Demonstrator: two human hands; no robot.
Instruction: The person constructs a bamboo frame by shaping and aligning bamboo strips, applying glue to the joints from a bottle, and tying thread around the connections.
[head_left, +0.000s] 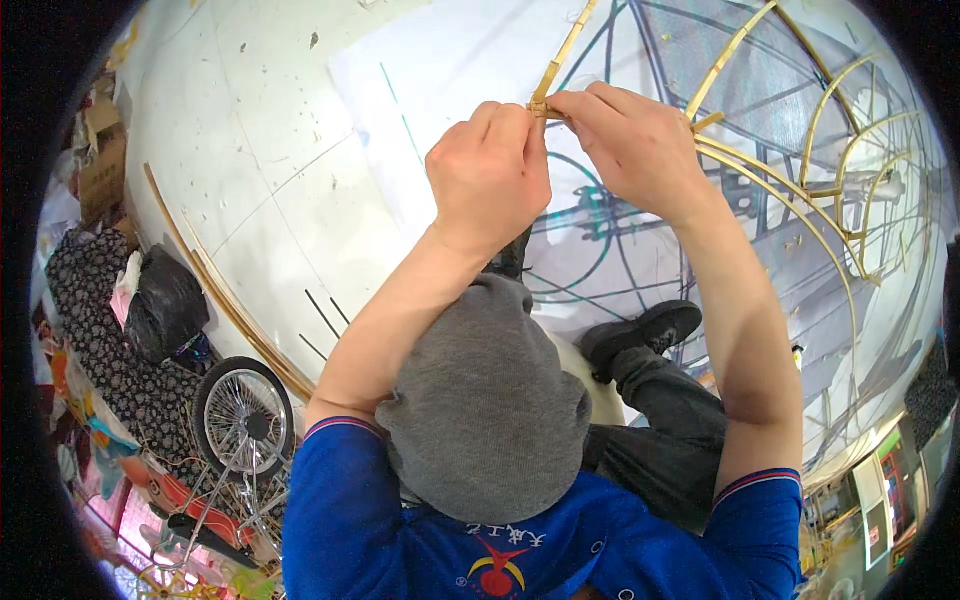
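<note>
Both hands meet at upper centre of the frame, pinching the lower end of a thin bamboo strip (562, 55). The left hand (490, 175) is a loose fist, thumb and forefinger pressed together on the strip's end at the knuckle line. The right hand (630, 140) comes in from the right, its fingers (575, 103) curled and pinched on the same spot, touching the left hand's fingertips. The strip's long axis runs diagonally, from the pinch point up and to the right toward the top edge of the frame, pointing away from the person; the lower end is hidden between the fingers, so its tip cannot be made out. Just right of the hands is a curved bamboo frame (800, 200) of arched ribs, filling the upper right of the frame. Below the hands is a grey knit cap (485, 400), centre frame, over a blue shirt (400, 540) at the bottom edge. A black shoe (645, 330) sits right of centre on a pale floor (260, 150) with drawn lines. A spoked wheel (243, 415) lies lower left, long bamboo slats (225, 300) beside it, and a black bag (165, 300) at the left.
</note>
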